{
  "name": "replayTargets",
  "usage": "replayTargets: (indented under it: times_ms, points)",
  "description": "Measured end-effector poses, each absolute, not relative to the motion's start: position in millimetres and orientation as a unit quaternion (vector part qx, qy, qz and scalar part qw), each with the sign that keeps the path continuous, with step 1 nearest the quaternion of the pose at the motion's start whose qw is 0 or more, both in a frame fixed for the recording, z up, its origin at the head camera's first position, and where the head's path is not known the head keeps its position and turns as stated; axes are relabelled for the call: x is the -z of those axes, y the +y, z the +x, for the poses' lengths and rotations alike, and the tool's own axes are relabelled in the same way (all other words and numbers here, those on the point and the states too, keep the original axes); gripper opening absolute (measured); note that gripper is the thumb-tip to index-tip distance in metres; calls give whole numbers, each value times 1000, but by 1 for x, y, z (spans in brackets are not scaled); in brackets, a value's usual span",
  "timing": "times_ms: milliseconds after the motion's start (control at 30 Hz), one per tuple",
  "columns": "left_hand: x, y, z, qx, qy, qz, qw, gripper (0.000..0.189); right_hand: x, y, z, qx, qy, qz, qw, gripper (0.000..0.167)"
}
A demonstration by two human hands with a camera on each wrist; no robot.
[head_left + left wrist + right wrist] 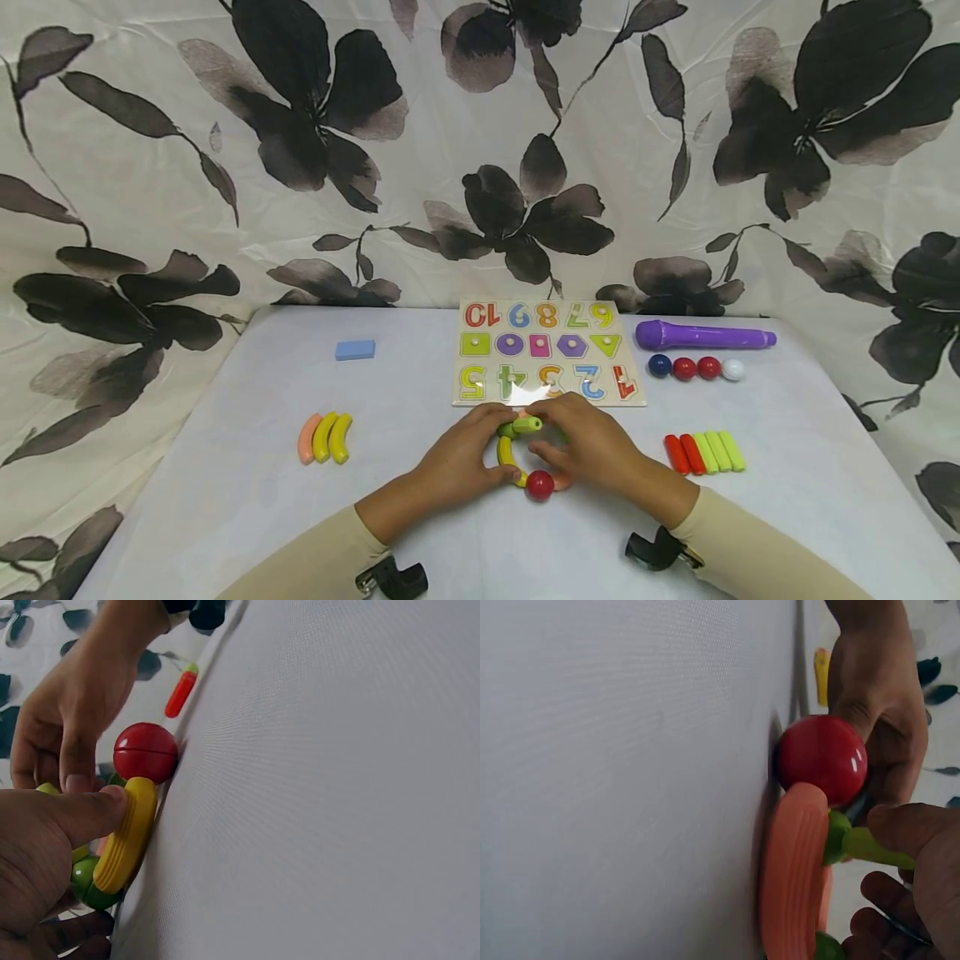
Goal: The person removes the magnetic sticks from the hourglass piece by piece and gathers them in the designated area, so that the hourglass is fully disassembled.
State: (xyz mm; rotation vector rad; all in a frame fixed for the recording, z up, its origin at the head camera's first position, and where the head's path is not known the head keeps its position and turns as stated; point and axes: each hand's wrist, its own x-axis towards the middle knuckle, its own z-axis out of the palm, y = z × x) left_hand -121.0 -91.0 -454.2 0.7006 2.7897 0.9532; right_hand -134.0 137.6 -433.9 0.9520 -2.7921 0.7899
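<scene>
Both hands are around a small ring-like build of curved sticks and balls on the white table. My left hand [468, 450] holds its left side, the thumb on a yellow curved stick [129, 836] and the fingers near a green ball [94, 883]. On the near side of the build sits a red ball [540, 485], joining the yellow stick and a salmon curved stick [795, 870]. A light green stick [527, 425] rises from a green ball at the far side. My right hand [592, 442] is curved around the right side; its thumb overlaps the light green stick in the right wrist view.
Behind lies a number-and-shape puzzle board [551, 333]. Right of it are a purple microphone-shaped toy [705, 335], several balls [684, 369] and red and light green sticks [705, 452]. On the left lie a blue block [355, 350] and three curved sticks [324, 437].
</scene>
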Motion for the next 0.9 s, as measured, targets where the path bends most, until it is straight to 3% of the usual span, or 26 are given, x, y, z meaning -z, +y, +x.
replayTargets:
  times_ms: [300,900]
  points:
    - [454,-91,-122,-317,918,233,57,77,436,121,-137,-259,-922,285,43,32]
    - [456,-91,-123,-315,918,232,61,78,433,125,-137,-303,-923,235,-22,27]
